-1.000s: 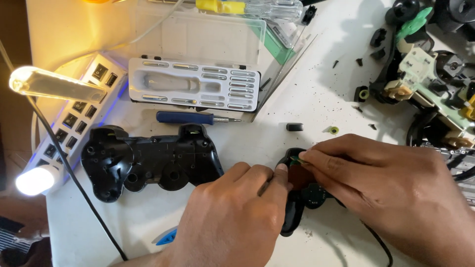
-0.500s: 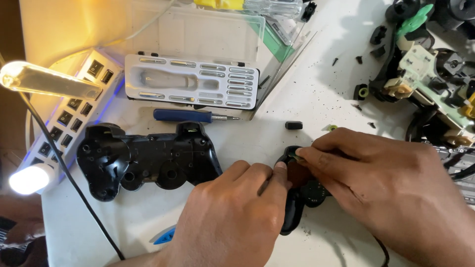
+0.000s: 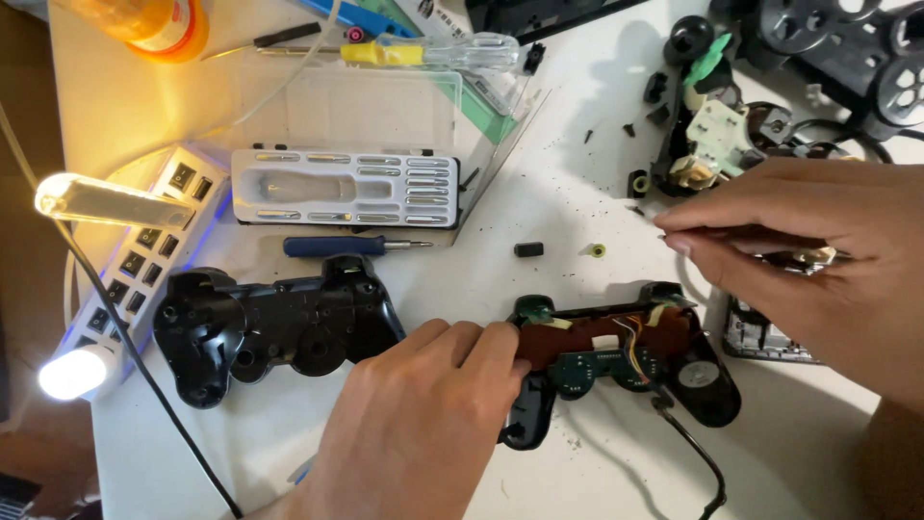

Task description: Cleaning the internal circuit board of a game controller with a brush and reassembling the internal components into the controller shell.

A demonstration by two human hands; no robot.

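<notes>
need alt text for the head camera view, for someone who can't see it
A person's left hand rests on an opened black game controller with its circuit board exposed, while the right hand hovers above it with fingers pinched together. On the white table, an empty black controller shell, a blue-handled screwdriver and a white bit tray lie to the left.

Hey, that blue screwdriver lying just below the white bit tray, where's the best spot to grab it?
Pinch the blue screwdriver by its thick blue handle, coming straight down from above. It lies flat, tip pointing right, with bare table either side; the thin metal shaft offers little to hold.
</notes>
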